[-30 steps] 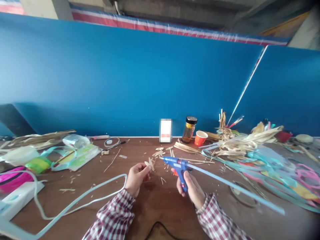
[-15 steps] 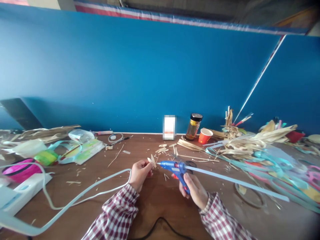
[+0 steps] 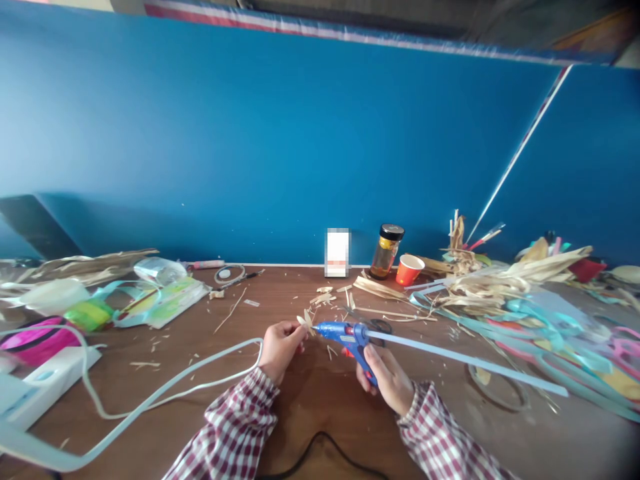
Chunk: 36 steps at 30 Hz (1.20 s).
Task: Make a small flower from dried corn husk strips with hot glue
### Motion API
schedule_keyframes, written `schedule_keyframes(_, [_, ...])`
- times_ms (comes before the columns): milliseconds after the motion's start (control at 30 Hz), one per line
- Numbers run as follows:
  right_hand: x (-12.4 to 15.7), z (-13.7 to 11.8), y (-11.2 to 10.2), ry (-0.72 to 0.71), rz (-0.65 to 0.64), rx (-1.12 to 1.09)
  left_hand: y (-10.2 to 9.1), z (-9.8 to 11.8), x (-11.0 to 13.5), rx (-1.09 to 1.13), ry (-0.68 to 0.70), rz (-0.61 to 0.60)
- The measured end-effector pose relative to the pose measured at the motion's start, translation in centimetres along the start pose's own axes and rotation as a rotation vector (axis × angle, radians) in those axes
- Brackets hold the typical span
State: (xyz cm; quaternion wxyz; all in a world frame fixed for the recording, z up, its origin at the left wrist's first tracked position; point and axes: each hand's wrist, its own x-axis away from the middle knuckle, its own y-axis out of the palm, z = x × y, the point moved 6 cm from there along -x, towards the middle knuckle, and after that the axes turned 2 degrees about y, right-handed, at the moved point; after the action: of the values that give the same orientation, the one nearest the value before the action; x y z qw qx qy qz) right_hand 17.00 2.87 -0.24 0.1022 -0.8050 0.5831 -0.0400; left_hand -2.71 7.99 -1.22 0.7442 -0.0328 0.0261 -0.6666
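My left hand [image 3: 281, 348] pinches a small pale piece, petal-like and split into pointed tips, that looks like dried corn husk [image 3: 305, 321]. My right hand [image 3: 387, 377] is wrapped round the handle of a blue hot glue gun [image 3: 345, 332]. Its nozzle points left and meets, or nearly meets, the husk piece; a gap cannot be made out. A long translucent glue stick [image 3: 465, 360] juts out of the gun's back toward the right. Dark scissors [image 3: 383, 328] lie partly hidden behind the gun.
Husk scraps [image 3: 324, 297] litter the brown table. Behind stand a lidded jar [image 3: 387, 253] and a red paper cup [image 3: 410, 270]. Husks and ribbons [image 3: 500, 293] pile up at right. A white cable [image 3: 175, 363] loops at left by a power strip [image 3: 50, 380]; a black cord [image 3: 320, 440] lies in front.
The glue gun's nozzle has shifted slightly left, closer to the husk piece. Both hands keep their grips; the whole view has moved a little.
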Motion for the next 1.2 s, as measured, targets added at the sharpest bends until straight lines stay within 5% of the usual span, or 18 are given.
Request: schedule_keyframes(1200, [-0.03,0.23,-0.12,0.01,0.024,0.054,0.29,-0.22,-0.04,0.022,0.024,-0.028])
